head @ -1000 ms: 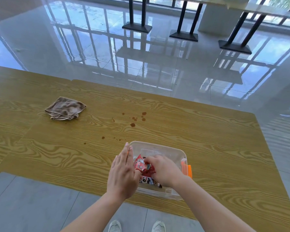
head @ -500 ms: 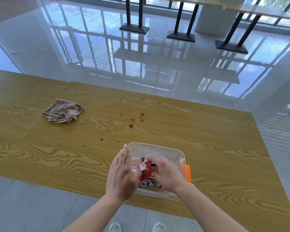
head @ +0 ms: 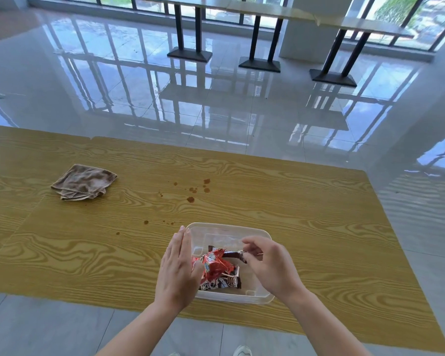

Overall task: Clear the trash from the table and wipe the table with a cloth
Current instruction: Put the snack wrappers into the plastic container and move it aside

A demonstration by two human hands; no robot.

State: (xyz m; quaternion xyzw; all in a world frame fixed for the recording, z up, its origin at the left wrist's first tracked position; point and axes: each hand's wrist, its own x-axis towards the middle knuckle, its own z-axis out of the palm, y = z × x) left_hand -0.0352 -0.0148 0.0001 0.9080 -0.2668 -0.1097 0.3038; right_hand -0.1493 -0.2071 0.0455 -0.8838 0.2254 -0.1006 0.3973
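A clear plastic container stands near the front edge of the wooden table. Crumpled red and brown snack wrappers lie inside it. My left hand lies flat against the container's left wall, thumb hooked over the rim onto the wrappers. My right hand hovers over the container's right half, fingers loosely curled and apart, fingertips just above a brown wrapper end; nothing sits in it. A folded brown cloth rests at the table's left. Brown spill spots dot the wood beyond the container.
Smaller drops lie left of the container. Beyond the table's far edge is glossy tiled floor, with black table pedestals near the windows. My shoes show below the table's front edge.
My right hand has lifted off the wrappers it was pressing into the container and its fingers have spread. My left hand has stayed against the container's wall.
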